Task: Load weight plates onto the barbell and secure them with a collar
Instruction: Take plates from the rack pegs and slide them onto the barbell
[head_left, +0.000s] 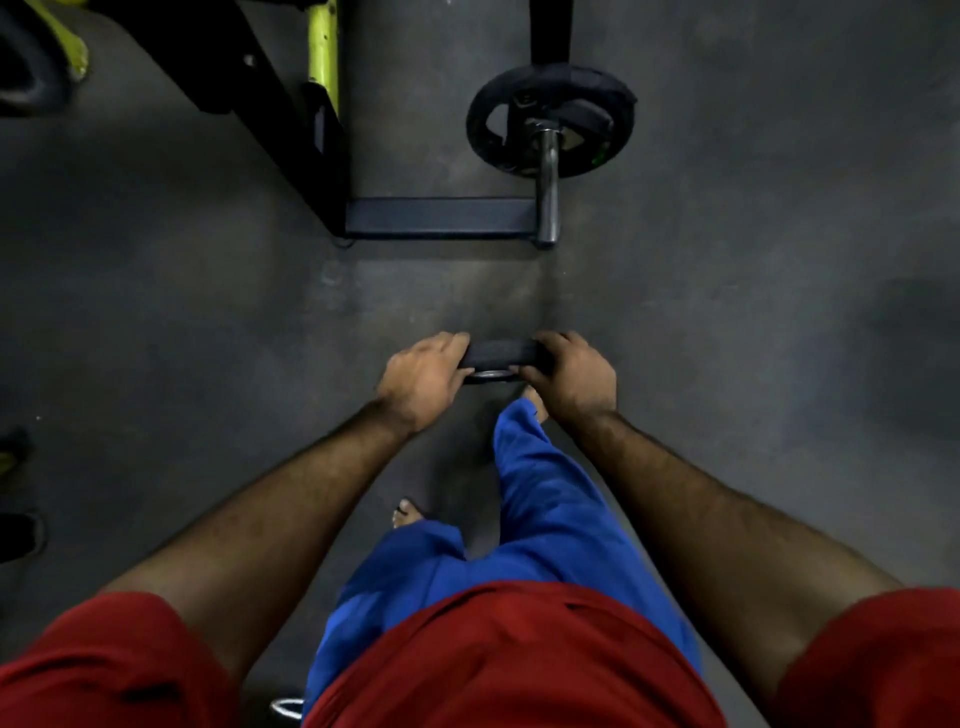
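Small black weight plate (500, 357): gripped edge-on by left hand (423, 379) and right hand (571, 376), one at each side, held above the floor (727, 312), well short of the barbell sleeve (549, 197), which already carries one black plate (550, 122).
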